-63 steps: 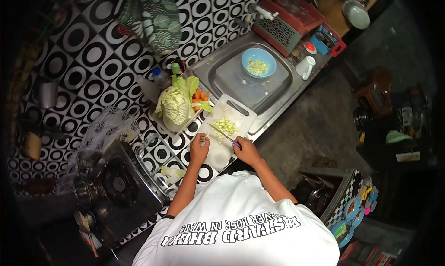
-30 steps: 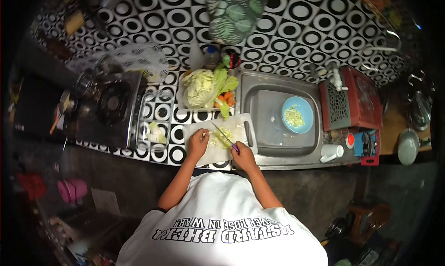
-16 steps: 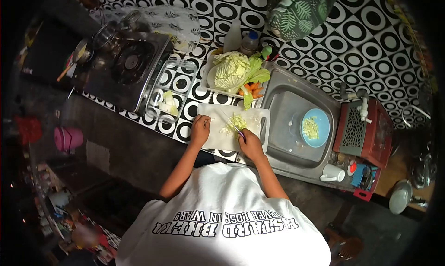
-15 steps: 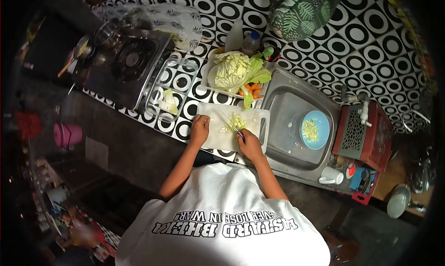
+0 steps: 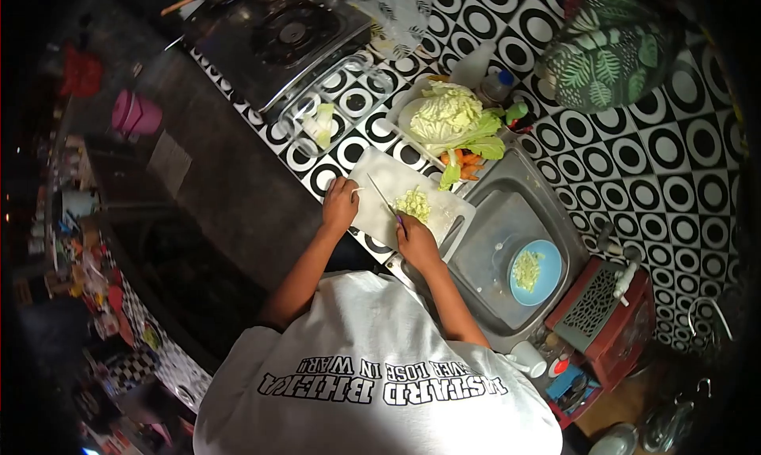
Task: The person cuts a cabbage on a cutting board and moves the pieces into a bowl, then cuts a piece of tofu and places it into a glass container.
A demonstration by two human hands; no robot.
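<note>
Desk [image 5: 353,148]: tiled, carries the board; sink [image 5: 495,225]: right of the board; board [image 5: 374,168]: lies flat; cabbage [image 5: 444,118]: beyond the board; bowl [image 5: 548,269]: blue, in the sink; right hand [image 5: 414,237]: closed around the knife's handle; left hand [image 5: 341,203]: fingers bent at the board's left edge, grip unclear; knife [image 5: 382,193]: beside chopped greens [image 5: 413,205] on the board

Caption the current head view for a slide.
Right hand holds a knife beside chopped greens on a cutting board near the sink.
</note>
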